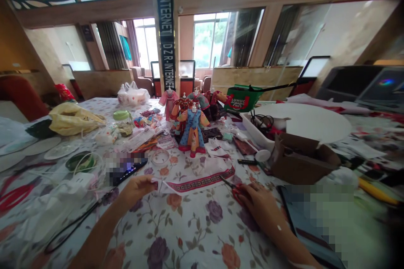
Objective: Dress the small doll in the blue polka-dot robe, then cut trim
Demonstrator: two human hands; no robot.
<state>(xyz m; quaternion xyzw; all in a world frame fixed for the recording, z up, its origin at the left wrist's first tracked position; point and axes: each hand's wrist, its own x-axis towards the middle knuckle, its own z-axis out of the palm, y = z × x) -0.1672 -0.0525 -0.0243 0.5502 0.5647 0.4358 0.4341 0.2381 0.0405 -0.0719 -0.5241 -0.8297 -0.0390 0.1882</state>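
A white fabric strip with a red patterned band [202, 181] lies curved across the flowered tablecloth [195, 227]. My left hand [142, 189] pinches its left end between thumb and fingers. At the right, my right hand [257, 201] is closed on the red handles of a pair of scissors [235, 189], whose blades point up and left at the band's right part. Behind the strip stands a small doll-sized dress in blue, orange and red [192, 130], with several other small outfits behind it.
Left of centre are a tape roll [160, 157], a phone [131, 172] and a lidded jar [123, 122]. A cardboard box [299, 159], white tray [257, 130] and tablet [303, 218] stand or lie at the right. Cables [75, 222] run along the left.
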